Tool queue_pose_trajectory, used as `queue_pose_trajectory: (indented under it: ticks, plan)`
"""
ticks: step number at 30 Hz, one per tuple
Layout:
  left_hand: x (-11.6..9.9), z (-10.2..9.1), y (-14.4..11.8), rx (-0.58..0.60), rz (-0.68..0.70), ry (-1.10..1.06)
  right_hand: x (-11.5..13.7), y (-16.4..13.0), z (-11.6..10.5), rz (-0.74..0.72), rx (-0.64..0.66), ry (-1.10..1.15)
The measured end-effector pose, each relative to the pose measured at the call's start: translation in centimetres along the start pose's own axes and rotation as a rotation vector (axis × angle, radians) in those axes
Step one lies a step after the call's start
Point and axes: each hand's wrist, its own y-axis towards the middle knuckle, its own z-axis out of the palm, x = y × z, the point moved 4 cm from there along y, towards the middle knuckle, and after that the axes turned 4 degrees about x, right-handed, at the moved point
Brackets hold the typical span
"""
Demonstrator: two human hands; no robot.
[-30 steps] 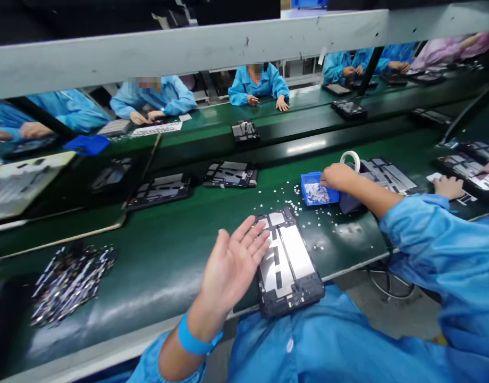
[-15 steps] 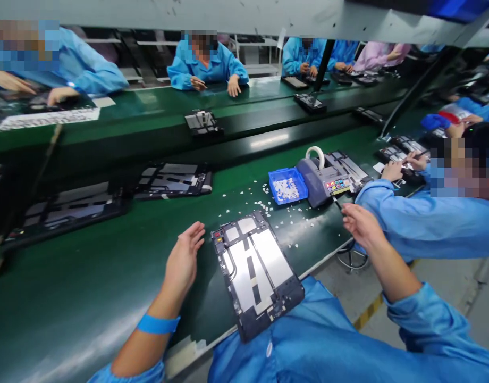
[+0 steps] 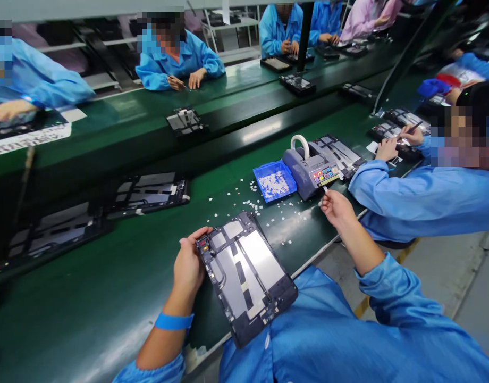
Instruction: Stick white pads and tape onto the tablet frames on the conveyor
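An open tablet chassis [image 3: 246, 274] with silver plates and black frame lies on the green belt [image 3: 109, 276] at its near edge, in front of me. My left hand [image 3: 191, 260] grips the chassis at its upper left corner. My right hand [image 3: 335, 206] is pinched on a small white strip at the front of a grey tape dispenser [image 3: 310, 169]. A blue tray [image 3: 275, 182] of small white pieces stands just left of the dispenser.
Small white scraps [image 3: 260, 207] litter the belt near the tray. More chassis [image 3: 146, 192] lie further along the belt. A co-worker in blue [image 3: 420, 197] sits close on my right; other people work across the far belt [image 3: 228, 90].
My left hand closed onto the chassis corner. My right hand moved from the blue tray back to the dispenser's front and pinched a strip. The view swung right.
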Motion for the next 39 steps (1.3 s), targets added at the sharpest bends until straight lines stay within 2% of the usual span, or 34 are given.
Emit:
queue_pose_trajectory:
  ticks: [4,7,10,13,17,19,21,24,29,32,34,36,38,39]
  plan:
    - [-0.1,0.1,0.0,-0.006,0.023,0.068,-1.0,-3.9,0.3,0.006,0.057,0.013]
    - [-0.4,0.1,-0.3,0.003,0.053,0.171,-1.7,-7.9,1.8,0.033,0.147,0.007]
    - [-2.0,0.0,-1.4,-0.055,0.185,0.390,-1.9,-10.9,4.5,0.064,0.243,-0.019]
    - [-4.4,0.7,-3.9,-0.132,0.350,0.568,-2.0,-12.7,8.0,0.085,0.390,-0.080]
    - [-7.1,3.3,-7.6,-0.047,0.397,0.594,-3.3,-14.2,12.0,0.087,0.552,-0.193]
    - [-8.2,4.6,-8.6,0.020,0.454,0.619,-4.5,-14.5,13.6,0.096,0.597,-0.243]
    - [-8.9,5.1,-9.2,0.031,0.480,0.620,-5.6,-14.6,14.9,0.113,0.637,-0.276]
    - [-9.2,4.6,-9.7,0.013,0.429,0.538,-6.7,-14.8,16.3,0.139,0.699,-0.309]
    - [-7.4,4.3,-9.6,0.173,0.149,0.141,-7.6,-16.4,17.8,0.088,0.859,-0.455]
    - [-6.7,3.7,-9.3,0.151,0.101,0.001,-7.6,-17.0,18.4,0.040,0.980,-0.569]
    - [-6.8,2.4,-9.2,0.083,0.152,0.006,-6.8,-16.2,18.3,-0.072,1.025,-0.682]
    - [-7.4,0.9,-9.4,0.022,0.250,0.125,-5.4,-14.3,17.7,-0.340,1.009,-0.828]
    - [-7.9,-0.1,-9.5,0.060,0.346,0.341,-4.2,-11.9,16.9,-0.639,0.890,-0.982]
    - [-8.0,-0.3,-9.5,0.112,0.383,0.449,-4.1,-10.8,16.4,-0.726,0.824,-1.041]
